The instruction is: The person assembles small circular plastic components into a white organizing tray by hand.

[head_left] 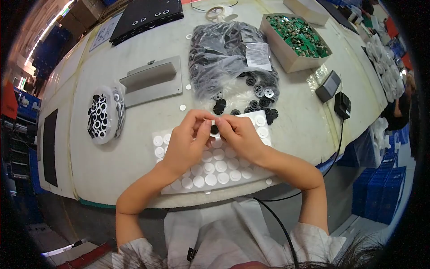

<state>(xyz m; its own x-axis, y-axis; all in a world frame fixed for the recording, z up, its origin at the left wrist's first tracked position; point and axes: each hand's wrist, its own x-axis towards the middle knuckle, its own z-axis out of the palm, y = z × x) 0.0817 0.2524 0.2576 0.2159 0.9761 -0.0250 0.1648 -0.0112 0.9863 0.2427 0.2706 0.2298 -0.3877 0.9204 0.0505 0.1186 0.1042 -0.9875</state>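
Note:
Above a white sheet (245, 115) at the table's near edge, my left hand (188, 140) and my right hand (243, 138) meet, fingertips pinched together. Between them is a small round black part with a pale rim (214, 129); the fingers cover much of it. Rows of round white discs (210, 180) lie on the sheet under my hands. Just beyond my fingers, loose black wheel-like discs (254, 105) spill from a large clear plastic bag (210, 58) with a white label.
A bag of black-and-white rings (99, 117) and a grey metal bracket (154, 89) are at left. At far right stands a box (295, 65) of green circuit boards. Nearer are a dark grey block (328, 86) and a black adapter (342, 106), whose cable hangs over the edge.

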